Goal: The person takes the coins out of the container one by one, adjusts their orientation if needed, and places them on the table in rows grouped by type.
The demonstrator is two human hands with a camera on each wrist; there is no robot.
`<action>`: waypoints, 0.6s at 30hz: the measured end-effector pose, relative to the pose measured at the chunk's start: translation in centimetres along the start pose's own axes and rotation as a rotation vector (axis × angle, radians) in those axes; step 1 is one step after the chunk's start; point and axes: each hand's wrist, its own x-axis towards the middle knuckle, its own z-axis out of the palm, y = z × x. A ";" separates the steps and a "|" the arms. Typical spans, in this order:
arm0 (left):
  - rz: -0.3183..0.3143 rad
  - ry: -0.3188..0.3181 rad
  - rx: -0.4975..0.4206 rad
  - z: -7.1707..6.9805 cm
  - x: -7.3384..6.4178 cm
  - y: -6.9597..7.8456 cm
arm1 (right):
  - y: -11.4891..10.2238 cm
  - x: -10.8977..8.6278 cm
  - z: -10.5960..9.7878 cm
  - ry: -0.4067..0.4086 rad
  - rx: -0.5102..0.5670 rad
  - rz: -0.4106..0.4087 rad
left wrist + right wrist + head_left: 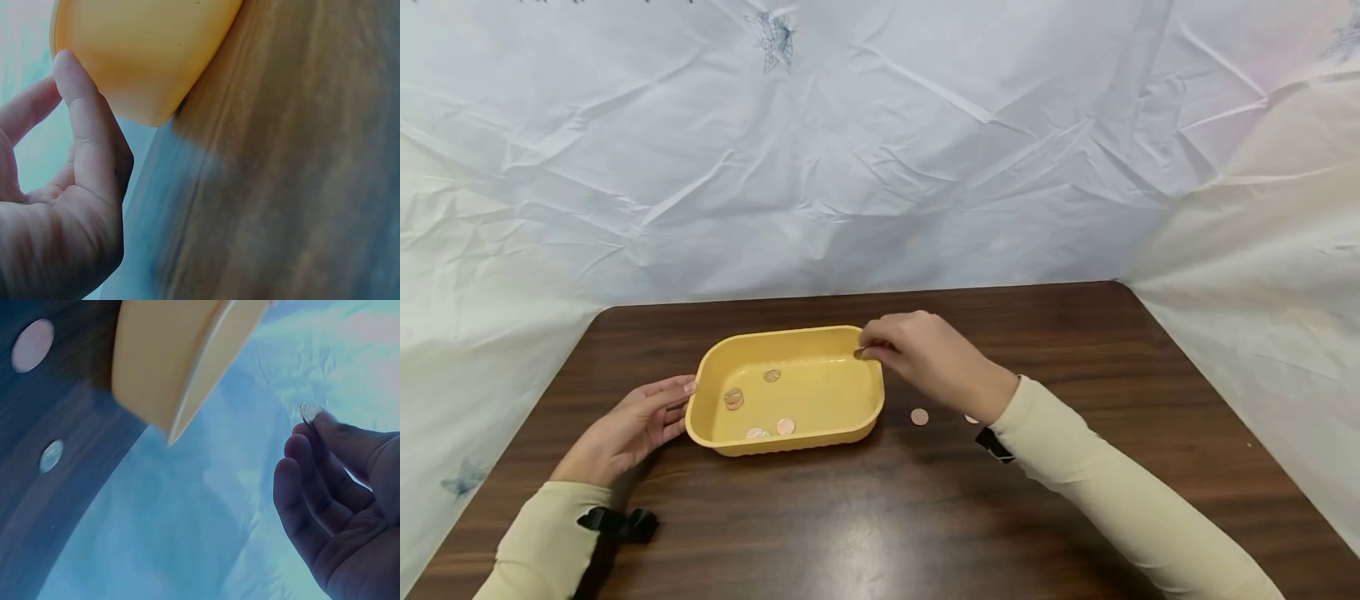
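Note:
A yellow plastic tray (820,437) with raised walls stands on the dark wooden table, with several coins lying on its floor, among them a copper one (786,427). My left hand (638,421) is at the tray's left end, its fingertips touching the outside of the wall near the rim. In the right wrist view, my right hand (337,487) pinches a silvery coin (309,412) between thumb and index finger, the other fingers bent below. The head view shows that hand over the tray's right rim.
To the right of the tray a copper coin (920,417) lies on the table (850,533). Another coin (972,419) is partly covered by my right wrist. White sheeting (880,167) hangs behind the table and along both sides.

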 end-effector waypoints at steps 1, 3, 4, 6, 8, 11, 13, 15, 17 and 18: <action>0.002 0.002 0.000 0.0 0.0 0.0 | 0.3 -0.3 -0.3 0.010 0.014 0.031; 0.004 0.000 0.001 0.1 0.0 0.1 | 1.0 -0.9 -0.9 0.024 0.037 0.098; 0.004 -0.003 0.001 0.1 0.0 0.0 | 1.4 -1.2 -1.1 0.030 0.051 0.130; 0.006 -0.009 0.002 0.0 0.1 0.0 | 2.1 -1.8 -1.5 0.039 0.080 0.187; 0.008 -0.011 0.007 0.0 0.1 0.0 | 2.8 -2.3 -1.8 0.049 0.099 0.233; 0.012 -0.010 0.003 0.0 0.1 -0.1 | 3.8 -3.1 -2.0 0.065 0.116 0.301; 0.012 -0.007 -0.001 0.0 0.2 -0.1 | 4.6 -3.6 -2.1 0.071 0.132 0.358; 0.011 -0.002 -0.002 0.0 0.2 -0.1 | 5.5 -4.1 -2.0 0.068 0.174 0.426; 0.007 0.010 -0.001 0.0 0.2 0.0 | 6.7 -4.6 -1.8 0.059 0.222 0.491; 0.004 0.016 -0.001 0.0 0.2 0.0 | 7.3 -4.8 -1.6 0.052 0.248 0.522</action>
